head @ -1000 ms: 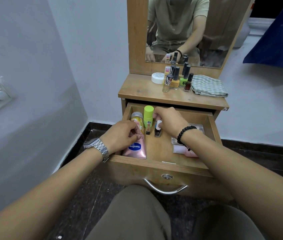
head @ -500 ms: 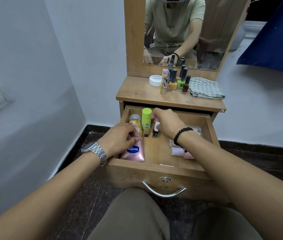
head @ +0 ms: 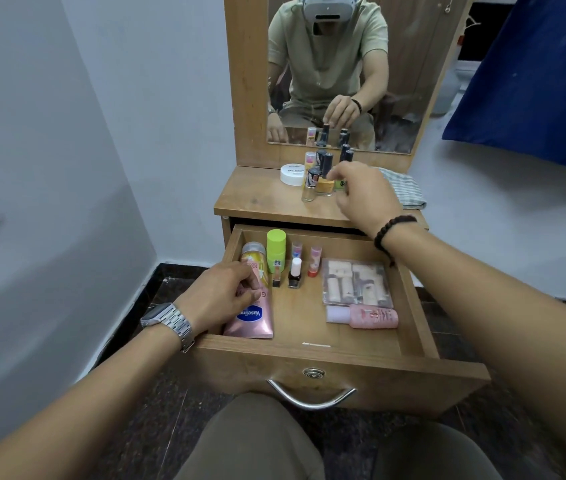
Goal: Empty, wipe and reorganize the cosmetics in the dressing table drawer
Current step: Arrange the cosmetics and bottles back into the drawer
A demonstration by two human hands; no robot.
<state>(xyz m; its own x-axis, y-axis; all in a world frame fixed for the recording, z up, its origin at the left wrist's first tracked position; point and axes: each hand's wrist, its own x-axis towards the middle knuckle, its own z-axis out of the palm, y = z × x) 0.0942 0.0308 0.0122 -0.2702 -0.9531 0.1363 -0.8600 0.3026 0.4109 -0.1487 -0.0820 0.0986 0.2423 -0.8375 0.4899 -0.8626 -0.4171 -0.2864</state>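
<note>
Drawer: your drawer [head: 312, 327] stood pulled out and already held neat groups, so you looked to be in the reorganizing stage, emptying and wiping apparently done.
Placed so far: the Vaseline tube [head: 252, 315] lay along the left wall, the green-capped bottle [head: 276, 249] and 4 small bottles stood at the back, and the clear pouch [head: 356, 282] and pink bottle [head: 366, 316] lay on the right.
Left to do: the nail polish cluster [head: 323, 174] and white jar [head: 292, 174] waited on the tabletop [head: 257, 199].
Left hand: your left hand [head: 221, 294] rested on the tube, fingers curled over it.
Right hand: your right hand [head: 364, 195] reached the cluster, fingertips bent; whether they pinched a bottle, I cannot tell.
Room: bare drawer floor lay at centre and front; the checked cloth [head: 404, 192] crowded the tabletop's right edge.
</note>
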